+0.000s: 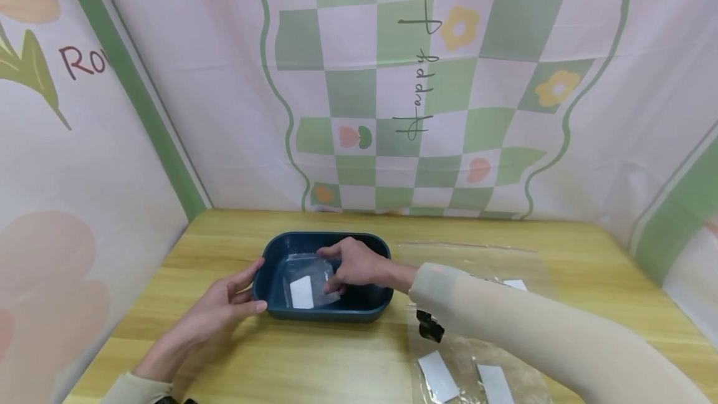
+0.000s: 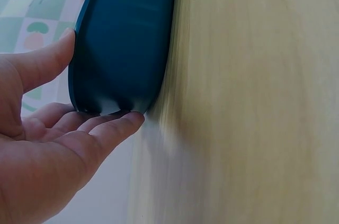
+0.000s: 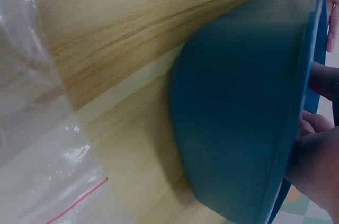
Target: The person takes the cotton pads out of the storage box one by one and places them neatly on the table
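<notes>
A dark blue rectangular bin (image 1: 325,315) stands on the wooden table. My left hand (image 1: 221,307) touches its left end, the thumb at the near corner and the index finger farther back. The left wrist view shows that thumb on the rim and the other fingers, nearly straight, against the outer wall of the bin (image 2: 124,38). My right hand (image 1: 359,264) reaches inside over the right wall, index finger and thumb spread apart. Under its fingertips lies a small clear plastic bag (image 1: 311,267) with a white label (image 1: 301,292). In the right wrist view, the bin (image 3: 238,102) partly hides this hand.
Clear plastic bags with white labels (image 1: 437,376) lie to the right of the bin, partly under my right sleeve (image 1: 505,317). A bag (image 3: 47,128) with a red zip line shows in the right wrist view. Patterned cloth (image 1: 404,92) hangs behind the table (image 1: 331,360).
</notes>
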Demonstrator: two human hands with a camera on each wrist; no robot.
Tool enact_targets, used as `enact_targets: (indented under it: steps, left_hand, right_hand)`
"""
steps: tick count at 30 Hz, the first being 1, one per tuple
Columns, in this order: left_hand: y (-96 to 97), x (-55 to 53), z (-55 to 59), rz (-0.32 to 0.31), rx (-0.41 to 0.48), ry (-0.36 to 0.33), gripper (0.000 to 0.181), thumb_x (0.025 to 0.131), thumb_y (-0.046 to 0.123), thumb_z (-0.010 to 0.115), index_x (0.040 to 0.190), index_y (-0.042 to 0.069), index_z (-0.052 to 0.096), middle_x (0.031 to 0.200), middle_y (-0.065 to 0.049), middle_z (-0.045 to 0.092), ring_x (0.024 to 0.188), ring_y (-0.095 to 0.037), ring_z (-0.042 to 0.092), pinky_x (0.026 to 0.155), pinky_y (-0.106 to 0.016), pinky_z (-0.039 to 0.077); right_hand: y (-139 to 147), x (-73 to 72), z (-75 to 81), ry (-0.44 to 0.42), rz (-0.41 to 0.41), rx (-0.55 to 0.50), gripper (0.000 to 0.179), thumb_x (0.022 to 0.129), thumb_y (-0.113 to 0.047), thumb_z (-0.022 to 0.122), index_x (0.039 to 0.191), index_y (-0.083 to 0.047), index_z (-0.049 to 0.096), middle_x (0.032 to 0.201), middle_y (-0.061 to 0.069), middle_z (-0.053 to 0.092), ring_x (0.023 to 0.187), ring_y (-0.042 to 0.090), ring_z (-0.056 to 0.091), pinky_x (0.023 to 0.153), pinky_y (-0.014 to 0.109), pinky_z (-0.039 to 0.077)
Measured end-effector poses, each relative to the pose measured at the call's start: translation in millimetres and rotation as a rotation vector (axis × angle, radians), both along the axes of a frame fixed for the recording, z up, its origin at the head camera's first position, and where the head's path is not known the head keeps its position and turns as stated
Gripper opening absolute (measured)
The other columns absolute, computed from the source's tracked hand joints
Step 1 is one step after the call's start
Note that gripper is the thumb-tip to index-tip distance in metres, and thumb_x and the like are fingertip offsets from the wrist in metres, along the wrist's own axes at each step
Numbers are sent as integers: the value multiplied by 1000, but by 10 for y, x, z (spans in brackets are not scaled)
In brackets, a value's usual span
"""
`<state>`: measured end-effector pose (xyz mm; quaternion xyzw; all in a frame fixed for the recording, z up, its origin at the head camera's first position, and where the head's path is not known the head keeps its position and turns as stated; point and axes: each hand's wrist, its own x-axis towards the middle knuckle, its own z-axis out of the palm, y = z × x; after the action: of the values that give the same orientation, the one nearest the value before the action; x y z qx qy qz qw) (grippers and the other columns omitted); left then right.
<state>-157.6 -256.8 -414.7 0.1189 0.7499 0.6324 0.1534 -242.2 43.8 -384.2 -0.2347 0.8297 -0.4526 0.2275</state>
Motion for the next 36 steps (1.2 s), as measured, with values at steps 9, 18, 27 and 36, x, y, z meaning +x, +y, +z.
enact_targets:
  steps: [9, 18, 27, 36]
  left_hand:
    - [-8, -8, -8, -7, 3, 4, 89, 99, 8, 74, 167, 2, 17, 171, -23, 7, 147, -51, 30, 109, -32, 46]
    - [-13, -8, -10, -10, -2, 0, 89, 100, 9, 74, 167, 2, 16, 172, -23, 5, 148, -51, 28, 108, -32, 48]
    - [7, -30, -16, -16, 8, 1, 91, 99, 9, 75, 167, 1, 15, 171, -23, 5, 147, -52, 28, 108, -33, 48]
    - [19, -31, -23, -21, -4, 21, 90, 100, 8, 73, 167, 1, 15, 171, -24, 6, 146, -53, 30, 108, -33, 48]
  right_hand:
    - [75, -22, 31, -83, 44, -63, 77, 82, -2, 90, 151, -2, 55, 160, 6, 49, 72, 18, 72, 65, 34, 63]
    - [163, 81, 190, -59, 55, -97, 94, 84, 0, 87, 164, -14, 39, 168, 12, 36, 73, 26, 75, 69, 37, 64]
    - [507, 226, 415, -60, 61, -184, 98, 87, 5, 82, 167, -10, 28, 171, 16, 26, 74, 27, 75, 73, 40, 65]
    - [1069, 520, 565, -17, -8, -227, 103, 84, -1, 85, 168, -15, 27, 173, 17, 18, 67, 26, 72, 63, 34, 62]
